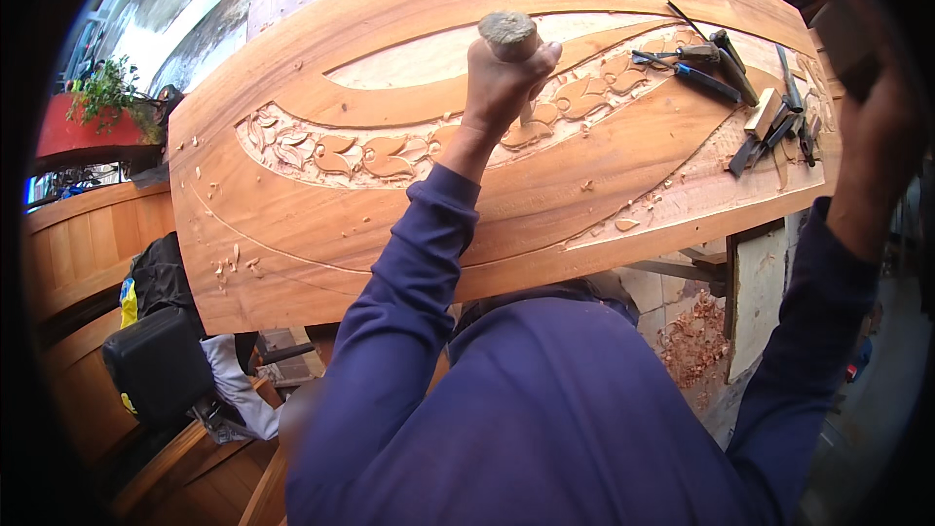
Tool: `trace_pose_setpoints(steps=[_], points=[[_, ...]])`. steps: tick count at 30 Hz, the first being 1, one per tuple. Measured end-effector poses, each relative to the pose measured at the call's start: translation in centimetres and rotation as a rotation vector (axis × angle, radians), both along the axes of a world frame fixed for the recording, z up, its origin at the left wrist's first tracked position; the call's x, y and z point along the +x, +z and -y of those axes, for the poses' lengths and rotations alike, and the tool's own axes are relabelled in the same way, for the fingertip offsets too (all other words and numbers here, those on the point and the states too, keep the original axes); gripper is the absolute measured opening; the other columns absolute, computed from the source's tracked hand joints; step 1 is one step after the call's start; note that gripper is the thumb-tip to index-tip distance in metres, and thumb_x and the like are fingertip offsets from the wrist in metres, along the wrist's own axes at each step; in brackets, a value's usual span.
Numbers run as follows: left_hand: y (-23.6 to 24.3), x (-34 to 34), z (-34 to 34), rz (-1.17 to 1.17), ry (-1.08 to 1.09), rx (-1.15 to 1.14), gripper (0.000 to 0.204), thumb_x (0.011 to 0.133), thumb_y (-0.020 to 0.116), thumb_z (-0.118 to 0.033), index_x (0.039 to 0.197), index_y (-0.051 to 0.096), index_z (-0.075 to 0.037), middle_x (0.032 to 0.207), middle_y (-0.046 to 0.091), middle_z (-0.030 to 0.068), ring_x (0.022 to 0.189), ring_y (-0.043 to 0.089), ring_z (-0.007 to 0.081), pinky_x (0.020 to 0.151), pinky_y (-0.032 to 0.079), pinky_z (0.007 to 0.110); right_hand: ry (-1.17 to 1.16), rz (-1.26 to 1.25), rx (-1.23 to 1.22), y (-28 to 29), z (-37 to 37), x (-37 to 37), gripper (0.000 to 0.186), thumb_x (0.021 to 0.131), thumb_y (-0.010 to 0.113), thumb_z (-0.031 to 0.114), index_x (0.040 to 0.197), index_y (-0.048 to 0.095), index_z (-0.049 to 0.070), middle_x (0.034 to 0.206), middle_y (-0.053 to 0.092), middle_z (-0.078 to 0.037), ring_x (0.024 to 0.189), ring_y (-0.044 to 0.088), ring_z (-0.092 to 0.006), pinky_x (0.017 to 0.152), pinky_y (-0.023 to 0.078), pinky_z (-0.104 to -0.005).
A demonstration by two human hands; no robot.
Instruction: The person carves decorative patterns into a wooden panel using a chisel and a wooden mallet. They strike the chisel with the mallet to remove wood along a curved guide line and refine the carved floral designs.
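My left hand (495, 90) is closed around the handle of a carving chisel (508, 31), held upright with its worn, frayed butt facing up. Below the fist, the blade meets the carved band (385, 156) of flowers and leaves on a large wooden panel (545, 205). Raised at the far right, my right hand (869, 141) grips a brown, block-shaped wooden mallet (845, 47), well apart from the chisel. Shadow and the picture's rim partly hide that hand and the mallet.
Several carving tools (706, 83) lie on the panel's right part, beside a small pale wood block (763, 112). Wood chips (626, 225) dot the panel; shavings (695, 336) heap on the floor. A black case (161, 365) and a red planter (97, 131) stand left.
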State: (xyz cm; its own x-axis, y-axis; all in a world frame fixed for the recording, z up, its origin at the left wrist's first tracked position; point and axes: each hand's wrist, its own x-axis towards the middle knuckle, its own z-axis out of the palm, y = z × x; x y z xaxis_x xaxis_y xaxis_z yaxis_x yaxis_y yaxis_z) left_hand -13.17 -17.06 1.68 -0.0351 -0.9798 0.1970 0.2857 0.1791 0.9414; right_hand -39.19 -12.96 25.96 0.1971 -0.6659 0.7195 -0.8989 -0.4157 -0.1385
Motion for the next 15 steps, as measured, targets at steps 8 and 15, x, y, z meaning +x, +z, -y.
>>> trace_pose_setpoints(steps=[8, 15], points=[[-0.4, 1.1, 0.3, 0.12, 0.02, 0.037, 0.023, 0.087, 0.079, -0.016, 0.075, 0.064, -0.004, 0.066, 0.061, -0.0011, 0.058, 0.055, 0.0069, 0.052, 0.044, 0.028, 0.391, 0.122, 0.3, -7.5, 0.6, 7.0, 0.077, 0.083, 0.082, 0.002, 0.152, 0.048, 0.004, 0.123, 0.072, -0.009, 0.105, 0.067, -0.0156, 0.091, 0.055, -0.0314], [-1.2, 0.1, 0.2, 0.295, 0.237, -0.344, 0.022, 0.081, 0.081, -0.01, 0.072, 0.061, -0.004, 0.061, 0.06, 0.0034, 0.051, 0.051, 0.0154, 0.051, 0.044, 0.032, 0.317, 0.766, 0.356, -6.6, -1.1, 8.2, 0.027, 0.087, 0.076, 0.002, 0.112, 0.066, -0.002, 0.099, 0.07, -0.008, 0.084, 0.068, -0.0154, 0.082, 0.055, -0.0298]])
